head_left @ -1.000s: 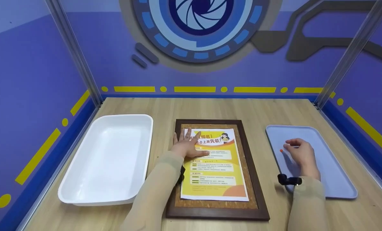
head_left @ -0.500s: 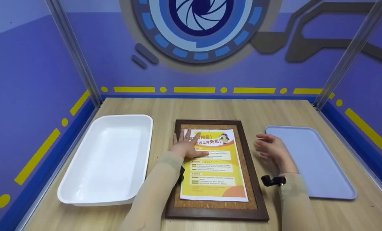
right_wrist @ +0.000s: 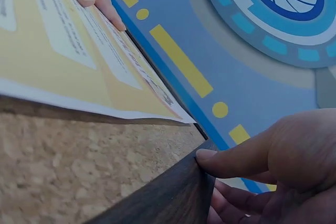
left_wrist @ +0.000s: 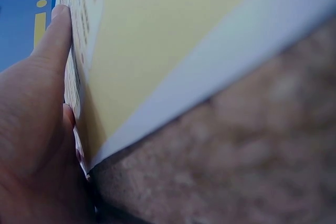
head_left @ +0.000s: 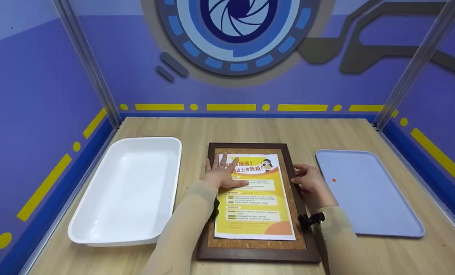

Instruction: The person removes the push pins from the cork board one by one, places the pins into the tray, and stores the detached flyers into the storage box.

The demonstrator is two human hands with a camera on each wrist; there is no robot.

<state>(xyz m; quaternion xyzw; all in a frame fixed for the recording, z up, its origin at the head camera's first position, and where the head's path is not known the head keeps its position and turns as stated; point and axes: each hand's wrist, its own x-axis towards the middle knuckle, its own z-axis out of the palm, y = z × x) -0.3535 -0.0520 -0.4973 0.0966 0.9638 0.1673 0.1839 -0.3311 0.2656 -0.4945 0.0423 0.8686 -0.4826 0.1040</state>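
A dark-framed cork board [head_left: 258, 255] lies on the table in the head view, with a yellow-and-white printed poster [head_left: 250, 225] on it. My left hand [head_left: 221, 177] rests on the poster's upper left part, fingers spread. In the left wrist view the poster's edge lies over bare cork [left_wrist: 252, 145]. My right hand [head_left: 310, 180] grips the board's right edge. The right wrist view shows its thumb [right_wrist: 231, 158] on top of the wooden rim [right_wrist: 173, 192] and its fingers curled along the outer side. How far they reach underneath is hidden.
To the left stands a deep white tray [head_left: 131, 191]. A flat blue-grey tray [head_left: 380, 198] lies at the right, bearing a tiny orange object [head_left: 334, 180], too small to identify. Printed wall panels [head_left: 288, 88] enclose the table at the back and both sides.
My right hand has moved left from above the blue-grey tray to the board's right edge and grips it. The left hand stays on the poster. The orange object stays on the tray.
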